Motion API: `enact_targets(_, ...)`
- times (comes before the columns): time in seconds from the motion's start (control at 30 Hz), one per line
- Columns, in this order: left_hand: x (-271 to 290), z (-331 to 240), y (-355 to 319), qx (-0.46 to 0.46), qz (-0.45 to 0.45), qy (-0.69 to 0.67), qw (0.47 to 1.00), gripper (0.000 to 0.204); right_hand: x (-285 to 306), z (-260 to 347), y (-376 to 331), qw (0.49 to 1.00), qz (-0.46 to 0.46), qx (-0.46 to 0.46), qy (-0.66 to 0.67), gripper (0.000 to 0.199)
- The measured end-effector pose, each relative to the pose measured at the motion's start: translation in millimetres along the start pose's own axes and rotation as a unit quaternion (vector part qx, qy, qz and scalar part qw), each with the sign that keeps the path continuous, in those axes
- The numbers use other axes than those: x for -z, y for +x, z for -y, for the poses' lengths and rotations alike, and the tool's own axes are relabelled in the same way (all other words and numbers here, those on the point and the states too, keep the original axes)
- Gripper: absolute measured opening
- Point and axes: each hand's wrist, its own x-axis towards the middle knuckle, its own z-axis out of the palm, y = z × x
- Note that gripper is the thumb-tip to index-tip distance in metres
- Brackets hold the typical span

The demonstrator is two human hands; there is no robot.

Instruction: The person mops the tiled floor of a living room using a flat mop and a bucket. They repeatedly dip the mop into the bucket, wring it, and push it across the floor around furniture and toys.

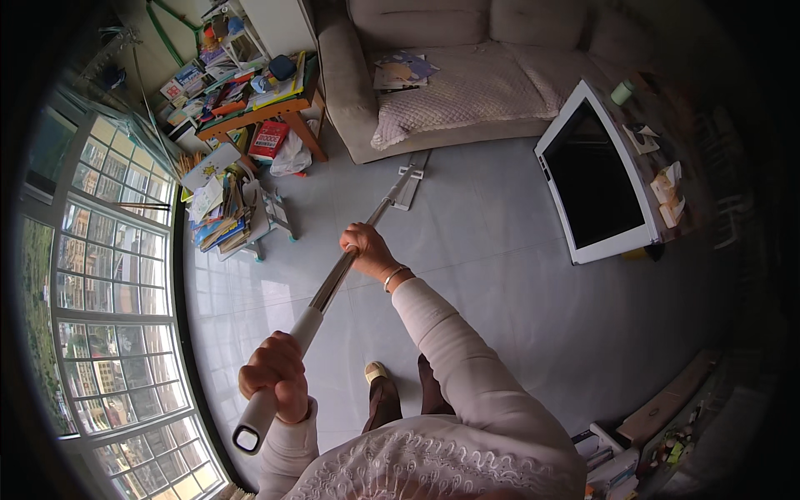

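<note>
A flat mop with a long pole [333,282] slants across the middle of the view. Its thick grey grip end is wrapped by my left hand [277,375], low on the left. Farther up, my right hand [369,250] is closed around the shiny metal part of the pole. The flat mop head [406,197] lies on the grey floor [492,250] in front of the sofa [354,125]. Its far end reaches close to the sofa's lower edge; I cannot tell whether it goes underneath.
At the back left, a wooden table [292,108] is piled with books, with a white plastic bag [292,156] beneath. Nearer stands a stool [275,212] beside stacked papers [218,212]. On the right is a white-framed black screen [590,171]. A gridded window [117,292] lines the left.
</note>
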Motion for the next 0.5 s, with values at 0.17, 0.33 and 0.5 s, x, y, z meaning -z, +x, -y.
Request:
enact_targets(0.17,-62.4,55.1,3.7,-0.029,0.243,-0.034,0.969,0.027,83.1,-59.1,-5.5,1.0,0.006,-0.001,-0.008,0.009)
enact_targets(0.33,-105.8,29.5,58.5,-0.065,0.338,-0.112,0.932,0.03,118.8,-24.0,-14.9,0.991,-0.127,-0.022,0.039,0.013)
enact_targets(0.5,-112.0,-12.7,136.4,-0.054,0.469,-0.236,0.85,0.031,167.0,43.0,-46.6,0.985,-0.167,-0.033,-0.027,0.016)
